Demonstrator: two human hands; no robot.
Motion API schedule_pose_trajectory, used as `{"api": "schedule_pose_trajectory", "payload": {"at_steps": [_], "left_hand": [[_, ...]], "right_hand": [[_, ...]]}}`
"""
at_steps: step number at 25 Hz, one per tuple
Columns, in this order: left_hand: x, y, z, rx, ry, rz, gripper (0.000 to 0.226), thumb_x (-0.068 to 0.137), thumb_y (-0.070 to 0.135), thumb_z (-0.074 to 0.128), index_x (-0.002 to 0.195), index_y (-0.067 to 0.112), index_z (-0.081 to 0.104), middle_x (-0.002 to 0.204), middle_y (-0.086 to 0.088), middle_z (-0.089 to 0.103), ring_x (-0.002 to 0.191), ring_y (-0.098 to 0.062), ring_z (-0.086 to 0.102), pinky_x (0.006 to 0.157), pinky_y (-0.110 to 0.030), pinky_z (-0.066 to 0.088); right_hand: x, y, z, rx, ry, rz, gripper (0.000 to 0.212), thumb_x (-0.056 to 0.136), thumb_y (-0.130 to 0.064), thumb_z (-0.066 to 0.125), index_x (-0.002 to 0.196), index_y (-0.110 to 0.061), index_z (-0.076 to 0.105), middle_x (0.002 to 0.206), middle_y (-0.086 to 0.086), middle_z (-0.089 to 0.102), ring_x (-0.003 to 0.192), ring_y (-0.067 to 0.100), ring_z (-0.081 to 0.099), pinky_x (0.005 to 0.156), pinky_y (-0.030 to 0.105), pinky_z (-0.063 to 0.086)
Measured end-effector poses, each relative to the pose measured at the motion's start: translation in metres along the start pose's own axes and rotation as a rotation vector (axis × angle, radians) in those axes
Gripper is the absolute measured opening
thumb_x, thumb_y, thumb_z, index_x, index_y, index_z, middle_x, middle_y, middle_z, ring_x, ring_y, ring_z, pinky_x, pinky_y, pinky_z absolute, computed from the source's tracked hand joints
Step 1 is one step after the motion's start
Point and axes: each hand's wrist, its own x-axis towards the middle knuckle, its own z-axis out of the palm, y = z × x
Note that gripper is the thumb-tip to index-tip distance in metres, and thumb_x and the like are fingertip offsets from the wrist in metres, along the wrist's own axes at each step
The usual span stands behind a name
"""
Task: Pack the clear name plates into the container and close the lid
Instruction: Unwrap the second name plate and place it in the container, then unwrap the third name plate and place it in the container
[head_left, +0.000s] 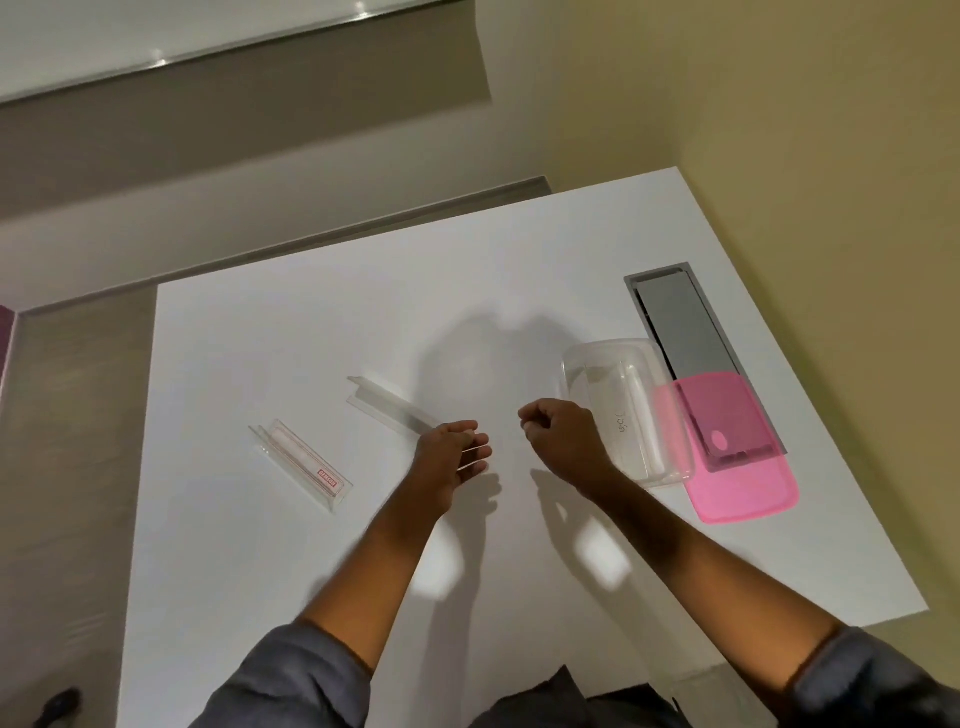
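Left hand (457, 457) fingers loose on name plate (389, 405); right hand (563, 436) curled, empty; container (618, 410) lettering unreadable.

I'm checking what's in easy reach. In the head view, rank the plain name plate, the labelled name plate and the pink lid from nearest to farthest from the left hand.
From the left hand:
1. Plain name plate, touching its fingers.
2. Labelled name plate, farther left.
3. Pink lid, far right.

White table (311, 322), yellowish wall (805, 130), grey floor (67, 415)
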Motion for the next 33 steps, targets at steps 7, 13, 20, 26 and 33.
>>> {"api": "schedule_pose_trajectory", "payload": {"at_steps": [7,13,20,26,33], "left_hand": [[0.029,0.002,-0.057,-0.062,0.129,-0.064,0.024,0.095,-0.001,0.07,0.118,-0.005,0.071,0.102,-0.024,0.075,0.088,-0.03,0.074,0.081,-0.039,0.069],[0.059,0.009,-0.069,-0.083,0.23,-0.078,0.015,0.096,0.001,0.073,0.111,-0.003,0.073,0.102,-0.025,0.078,0.085,-0.029,0.077,0.093,-0.044,0.067],[0.082,0.013,-0.067,-0.12,0.23,-0.062,0.012,0.098,0.007,0.077,0.105,-0.002,0.075,0.084,-0.017,0.079,0.071,-0.023,0.074,0.08,-0.037,0.069],[0.088,0.007,-0.069,-0.099,0.256,-0.027,0.009,0.097,0.003,0.078,0.101,-0.004,0.075,0.087,-0.021,0.078,0.071,-0.025,0.073,0.091,-0.046,0.068],[0.072,0.004,-0.073,-0.174,0.266,-0.032,0.014,0.099,0.002,0.074,0.092,0.013,0.07,0.116,-0.021,0.076,0.095,-0.03,0.078,0.096,-0.047,0.066]], "right_hand": [[0.011,-0.025,0.067,-0.081,-0.325,0.03,0.046,0.097,-0.012,0.065,0.143,-0.007,0.064,0.145,0.01,0.067,0.132,0.023,0.065,0.117,0.035,0.048],[0.02,-0.04,0.107,-0.194,-0.36,0.024,0.032,0.092,-0.006,0.057,0.119,-0.009,0.074,0.111,0.01,0.078,0.1,0.029,0.071,0.086,0.032,0.054],[0.032,-0.037,0.122,-0.231,-0.385,-0.009,0.017,0.09,-0.008,0.057,0.099,-0.006,0.072,0.089,0.009,0.075,0.08,0.029,0.069,0.075,0.046,0.06],[0.033,-0.039,0.123,-0.202,-0.396,0.013,0.03,0.095,-0.01,0.058,0.12,0.002,0.07,0.118,0.018,0.076,0.105,0.036,0.072,0.094,0.048,0.058],[0.029,-0.039,0.127,-0.057,-0.32,0.093,0.038,0.097,-0.027,0.069,0.13,-0.008,0.067,0.126,0.01,0.073,0.111,0.028,0.071,0.09,0.034,0.057]]}}
